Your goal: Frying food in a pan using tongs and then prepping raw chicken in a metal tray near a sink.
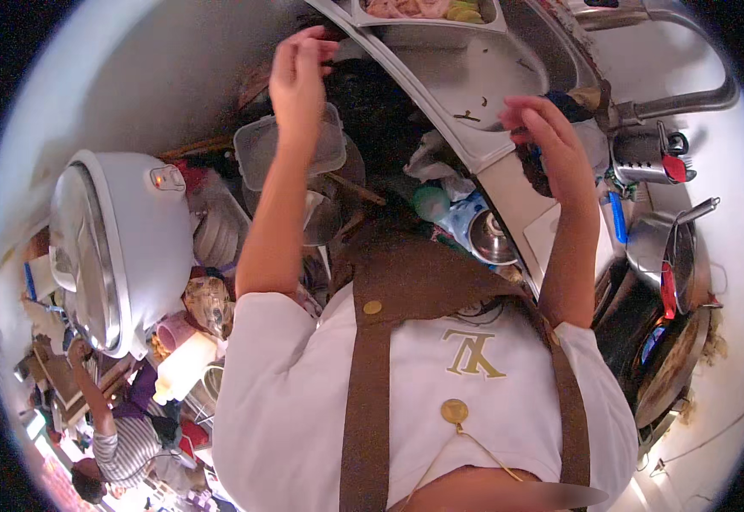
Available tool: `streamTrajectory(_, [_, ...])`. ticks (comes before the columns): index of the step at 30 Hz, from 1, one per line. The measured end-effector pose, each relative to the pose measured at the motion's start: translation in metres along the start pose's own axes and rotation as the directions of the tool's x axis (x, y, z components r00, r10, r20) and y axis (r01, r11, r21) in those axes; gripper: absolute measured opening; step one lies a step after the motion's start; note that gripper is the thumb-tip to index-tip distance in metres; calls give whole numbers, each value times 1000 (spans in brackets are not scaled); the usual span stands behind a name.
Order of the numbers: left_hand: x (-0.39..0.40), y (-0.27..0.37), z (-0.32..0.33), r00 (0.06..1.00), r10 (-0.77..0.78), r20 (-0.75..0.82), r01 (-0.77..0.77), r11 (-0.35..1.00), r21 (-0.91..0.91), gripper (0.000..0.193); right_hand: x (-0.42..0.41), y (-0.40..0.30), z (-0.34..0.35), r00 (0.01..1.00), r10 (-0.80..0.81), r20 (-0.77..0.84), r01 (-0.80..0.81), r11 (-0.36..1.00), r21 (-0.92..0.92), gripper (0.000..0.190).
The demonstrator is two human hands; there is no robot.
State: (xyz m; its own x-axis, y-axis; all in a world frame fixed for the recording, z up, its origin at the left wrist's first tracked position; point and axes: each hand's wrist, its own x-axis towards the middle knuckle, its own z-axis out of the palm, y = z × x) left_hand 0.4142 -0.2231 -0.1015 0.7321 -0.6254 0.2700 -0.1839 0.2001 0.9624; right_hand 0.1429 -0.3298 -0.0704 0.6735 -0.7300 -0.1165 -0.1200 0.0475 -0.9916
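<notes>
My left hand [298, 70] is raised with loosely bent fingers and nothing visible in it, left of the rim of a stainless steel sink [410, 83]. My right hand [548, 137] hangs over the sink's near right corner, its fingers slightly curled and blurred; I see nothing in it. A few dark scraps lie in the sink basin. At the top, a metal tray [432, 24] holds pink, meat-like pieces and green slices. Beneath my left forearm is a translucent plastic container [260, 150]. A metal faucet [679, 105] curves in at the right.
A white rice cooker [148, 243] stands at the left. To the right are a perforated utensil holder [637, 157], a blue-handled item [617, 217] and pans [653, 240]. A metal bowl [492, 237] sits below the counter edge. Another person [132, 448] is at the lower left.
</notes>
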Motion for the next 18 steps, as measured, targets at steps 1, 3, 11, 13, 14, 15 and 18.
streamTrajectory(1, [6, -4, -14, 999, 22, -39, -20, 998, 53, 23, 12, -3, 7, 999, -26, 34, 27, 998, -49, 31])
streamTrajectory(3, [22, -18, -29, 998, 16, -58, -11, 997, 76, 23, 35, -5, 14, 996, -57, 69, 63, 993, -101, 30])
streamTrajectory(11, [119, -100, -4, 943, 332, -35, -252, 775, 580, 33, 149, -11, -2, 993, -81, -87, 68, 987, -144, 35])
streamTrajectory(13, [146, -122, 7, 912, 401, -89, -229, 678, 699, 38, 186, -5, -1, 981, -143, -130, 118, 976, -181, 38])
streamTrajectory(14, [154, -130, 23, 938, 320, -134, -147, 717, 682, 43, 209, 6, -12, 976, -164, -146, 98, 921, -376, 38])
streamTrajectory(15, [161, -135, 34, 937, 325, -130, -160, 728, 667, 43, 229, 17, -19, 972, -180, -153, 67, 832, -551, 38])
streamTrajectory(18, [178, -150, 48, 948, 155, -279, 104, 677, 729, 45, 270, 37, -18, 987, -134, -90, -13, 493, -870, 29])
